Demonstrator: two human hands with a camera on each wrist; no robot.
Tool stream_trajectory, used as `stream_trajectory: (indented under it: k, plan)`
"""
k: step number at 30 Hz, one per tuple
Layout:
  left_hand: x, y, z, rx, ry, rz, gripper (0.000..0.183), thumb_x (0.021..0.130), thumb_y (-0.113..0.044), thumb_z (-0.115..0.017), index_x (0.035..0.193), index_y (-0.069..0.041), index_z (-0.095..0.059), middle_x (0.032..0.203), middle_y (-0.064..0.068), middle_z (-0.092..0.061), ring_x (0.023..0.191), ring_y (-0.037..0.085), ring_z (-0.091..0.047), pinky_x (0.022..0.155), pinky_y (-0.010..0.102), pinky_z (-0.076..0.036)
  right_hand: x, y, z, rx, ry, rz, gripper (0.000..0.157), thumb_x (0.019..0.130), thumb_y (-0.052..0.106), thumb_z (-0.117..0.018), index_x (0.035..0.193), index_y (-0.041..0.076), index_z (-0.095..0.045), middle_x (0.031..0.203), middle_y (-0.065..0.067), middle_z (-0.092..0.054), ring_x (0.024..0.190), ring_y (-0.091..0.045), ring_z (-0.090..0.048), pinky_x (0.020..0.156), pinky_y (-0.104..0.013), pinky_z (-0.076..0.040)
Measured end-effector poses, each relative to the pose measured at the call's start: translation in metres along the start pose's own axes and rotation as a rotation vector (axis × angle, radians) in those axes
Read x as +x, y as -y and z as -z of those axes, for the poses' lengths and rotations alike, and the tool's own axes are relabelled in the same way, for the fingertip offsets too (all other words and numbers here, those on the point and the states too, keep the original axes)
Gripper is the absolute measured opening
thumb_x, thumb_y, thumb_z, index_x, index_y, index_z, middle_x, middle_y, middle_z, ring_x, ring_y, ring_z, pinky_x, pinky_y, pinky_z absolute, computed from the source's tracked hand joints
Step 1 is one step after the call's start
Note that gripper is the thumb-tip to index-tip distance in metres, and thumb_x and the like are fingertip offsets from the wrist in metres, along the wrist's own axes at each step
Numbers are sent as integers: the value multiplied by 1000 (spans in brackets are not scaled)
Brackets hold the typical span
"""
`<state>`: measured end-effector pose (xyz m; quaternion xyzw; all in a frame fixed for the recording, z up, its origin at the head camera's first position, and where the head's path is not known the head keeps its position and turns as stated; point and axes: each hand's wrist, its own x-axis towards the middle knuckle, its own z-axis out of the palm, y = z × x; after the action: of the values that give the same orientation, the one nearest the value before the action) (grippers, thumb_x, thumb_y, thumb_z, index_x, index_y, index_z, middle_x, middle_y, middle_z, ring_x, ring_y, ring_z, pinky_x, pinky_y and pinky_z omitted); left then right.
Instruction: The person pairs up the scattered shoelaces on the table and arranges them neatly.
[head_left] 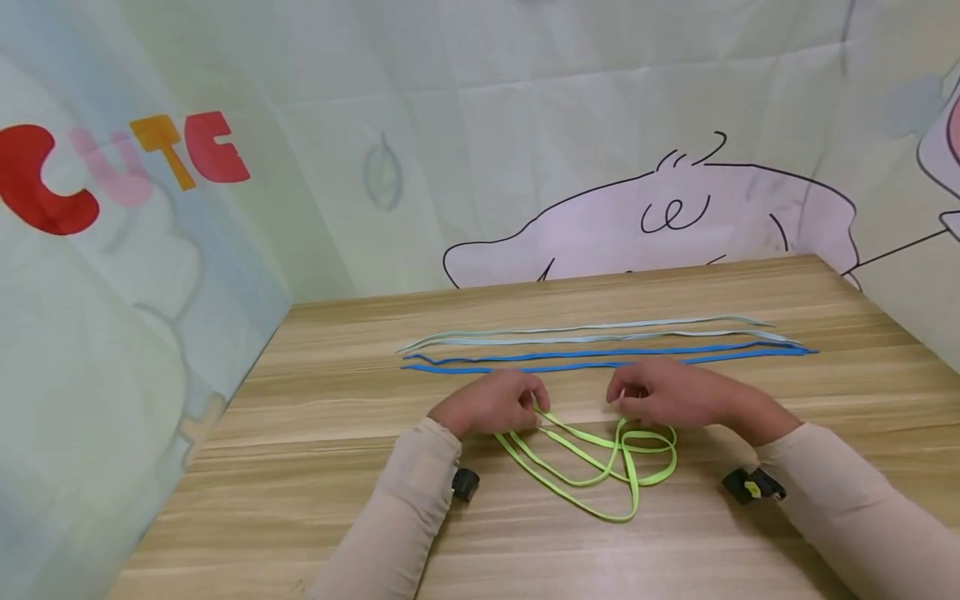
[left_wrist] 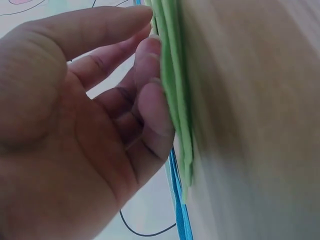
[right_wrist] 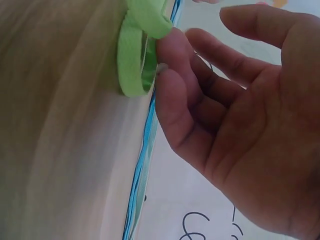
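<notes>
A lime-green shoelace (head_left: 585,498) lies in loose loops on the wooden table. At its left end my left hand (head_left: 491,404) pinches a strand between thumb and index finger, palm toward the camera in the left wrist view. Several green strands (left_wrist: 175,75) run past those fingertips. My right hand (head_left: 671,392) hovers over the loops on the right, fingers loosely curled and thumb apart from them. Its lower fingertips touch the edge of a green loop (right_wrist: 131,60) in the right wrist view. A small whitish tip shows between them.
Behind both hands, blue shoelaces (head_left: 555,357) stretch across the table (head_left: 315,467). Pale blue-green shoelaces (head_left: 540,335) lie parallel beyond them. A printed curtain (head_left: 360,108) hangs along the table's back and left edges.
</notes>
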<state>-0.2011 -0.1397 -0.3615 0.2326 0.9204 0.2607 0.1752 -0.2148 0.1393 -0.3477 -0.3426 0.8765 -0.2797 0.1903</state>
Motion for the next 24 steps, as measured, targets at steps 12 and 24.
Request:
stream_trajectory:
  k: [12,24]
  plan:
    - [0,-3,-1,55,10,-7,7,92,-12,-70,90,-17,-67,79,-5,-62,73,10,-55,65,25,-46,1,1,-7,19,74,28,7,98,19,-61,97,16,-67,76,3,-60,66,-13,-54,58,-28,-45]
    - [-2,8,3,-175,33,-60,10,94,-14,-60,89,-17,-69,78,-3,-62,70,12,-55,64,27,-47,2,1,-11,2,149,42,9,99,23,-62,92,18,-65,73,7,-57,60,-9,-51,56,-27,-44]
